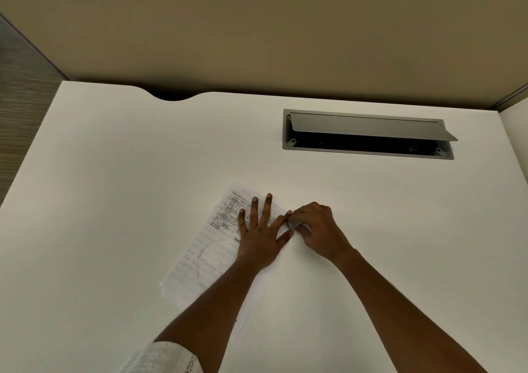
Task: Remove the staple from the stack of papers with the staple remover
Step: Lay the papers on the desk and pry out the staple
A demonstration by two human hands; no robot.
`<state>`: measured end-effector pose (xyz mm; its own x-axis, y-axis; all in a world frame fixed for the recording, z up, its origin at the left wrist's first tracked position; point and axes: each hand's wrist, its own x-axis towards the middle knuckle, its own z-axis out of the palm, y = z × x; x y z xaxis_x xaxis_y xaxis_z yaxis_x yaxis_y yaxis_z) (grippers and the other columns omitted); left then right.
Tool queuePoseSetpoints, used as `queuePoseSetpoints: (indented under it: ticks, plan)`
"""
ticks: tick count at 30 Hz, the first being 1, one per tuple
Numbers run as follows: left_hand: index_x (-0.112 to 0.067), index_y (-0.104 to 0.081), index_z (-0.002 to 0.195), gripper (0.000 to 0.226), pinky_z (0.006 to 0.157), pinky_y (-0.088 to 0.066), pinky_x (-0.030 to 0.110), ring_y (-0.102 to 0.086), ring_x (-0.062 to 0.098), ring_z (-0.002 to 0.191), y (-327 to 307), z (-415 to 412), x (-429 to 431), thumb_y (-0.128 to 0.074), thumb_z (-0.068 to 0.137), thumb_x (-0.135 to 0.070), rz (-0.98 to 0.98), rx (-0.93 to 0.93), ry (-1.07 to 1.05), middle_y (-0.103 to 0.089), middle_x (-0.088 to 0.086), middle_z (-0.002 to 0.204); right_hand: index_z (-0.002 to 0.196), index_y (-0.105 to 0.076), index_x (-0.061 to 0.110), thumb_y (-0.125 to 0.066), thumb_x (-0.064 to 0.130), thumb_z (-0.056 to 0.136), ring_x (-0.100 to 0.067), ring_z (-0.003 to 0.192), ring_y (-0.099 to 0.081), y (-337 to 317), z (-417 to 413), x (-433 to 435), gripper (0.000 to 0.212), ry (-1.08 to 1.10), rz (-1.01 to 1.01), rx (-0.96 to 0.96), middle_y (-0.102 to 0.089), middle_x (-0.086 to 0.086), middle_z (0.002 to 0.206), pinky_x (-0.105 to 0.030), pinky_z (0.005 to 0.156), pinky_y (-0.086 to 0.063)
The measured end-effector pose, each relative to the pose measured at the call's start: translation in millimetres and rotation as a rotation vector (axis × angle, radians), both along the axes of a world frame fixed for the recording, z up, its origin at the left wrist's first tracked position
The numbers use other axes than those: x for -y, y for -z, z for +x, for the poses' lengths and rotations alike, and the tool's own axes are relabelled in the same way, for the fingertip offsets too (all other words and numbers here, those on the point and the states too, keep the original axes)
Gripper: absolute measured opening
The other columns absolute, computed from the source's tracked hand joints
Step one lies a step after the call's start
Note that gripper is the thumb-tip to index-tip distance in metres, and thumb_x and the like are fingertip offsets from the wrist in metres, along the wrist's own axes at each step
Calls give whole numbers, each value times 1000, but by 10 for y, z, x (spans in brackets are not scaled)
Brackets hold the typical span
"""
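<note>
A stack of printed papers (205, 252) lies at an angle on the white desk (114, 189). My left hand (260, 232) lies flat on the upper part of the stack with its fingers spread. Just to its right, my right hand (314, 227) curls round a small grey staple remover (295, 225), whose tip sits at the stack's right edge beside my left index finger. The staple itself is hidden under the fingers and the tool.
A grey cable hatch (368, 135) with its lid tilted up is set into the desk at the back right. A beige partition (257, 29) rises behind the desk. The desk's left edge drops to carpet (20, 92).
</note>
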<state>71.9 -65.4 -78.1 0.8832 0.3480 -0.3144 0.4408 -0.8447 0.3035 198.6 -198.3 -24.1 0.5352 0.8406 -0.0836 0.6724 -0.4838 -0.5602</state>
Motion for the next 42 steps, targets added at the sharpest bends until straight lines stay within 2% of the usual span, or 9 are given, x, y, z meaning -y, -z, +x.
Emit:
queuePoseSetpoints:
  ticks: [5, 9, 15, 20, 25, 30, 36, 42]
  plan:
    - [-54, -16, 158, 61, 119, 18, 60, 33, 31, 152, 36, -15, -11, -22, 100, -72, 12, 13, 2, 30, -1, 168, 104, -77, 20, -66, 4, 88, -22, 106, -61, -1, 45, 26, 24, 152, -117, 54, -73, 4, 108, -40, 91, -40]
    - [-54, -14, 158, 64, 117, 21, 58, 32, 31, 153, 37, -9, -1, -13, 97, -74, 18, 11, 4, 29, -1, 169, 112, -75, 24, -62, 12, 93, -20, 110, -58, -4, 12, 28, 27, 120, -217, 86, -70, 7, 113, -37, 91, -35]
    - [-53, -13, 158, 66, 118, 21, 59, 33, 32, 152, 21, -8, -8, -12, 96, -74, 20, 5, 6, 30, 0, 168, 115, -74, 26, -61, 15, 94, -19, 111, -57, -12, -25, -37, 27, 127, -240, 74, -69, 7, 114, -36, 89, -36]
    - [-54, -14, 158, 66, 117, 21, 58, 33, 31, 152, 6, -8, -4, -12, 96, -74, 15, 8, 2, 31, -1, 168, 110, -76, 27, -63, 14, 93, -18, 112, -57, -52, 38, -83, 25, 133, -249, -24, -70, 8, 112, -35, 90, -34]
    - [-52, -18, 158, 61, 119, 19, 59, 32, 32, 153, 11, -8, -4, -22, 100, -71, 4, 1, 0, 31, -2, 167, 109, -77, 24, -66, 11, 90, -18, 110, -60, -60, 46, -115, 26, 138, -220, -61, -73, 6, 110, -35, 94, -39]
    - [-53, -14, 158, 61, 118, 20, 58, 35, 30, 151, 9, 1, -10, -22, 100, -72, 7, -11, -1, 31, -2, 168, 91, -78, 18, -70, 1, 83, -23, 100, -63, -45, 65, -70, 21, 121, -117, -90, -75, 2, 100, -46, 94, -46]
    - [-54, -12, 158, 62, 116, 23, 57, 36, 29, 150, 3, 10, -16, -21, 100, -72, 6, -17, 4, 33, -3, 167, 87, -75, 17, -70, -4, 80, -22, 104, -61, 18, 0, 48, 23, 72, -20, 26, -71, 4, 99, -38, 95, -36]
    - [-54, -15, 158, 62, 118, 20, 59, 33, 31, 152, -10, 11, -14, -22, 99, -73, -5, -26, 1, 30, -1, 169, 89, -75, 15, -70, -5, 79, -23, 99, -68, 28, -39, 101, 22, -75, 4, 276, -73, 3, 97, -38, 97, -33]
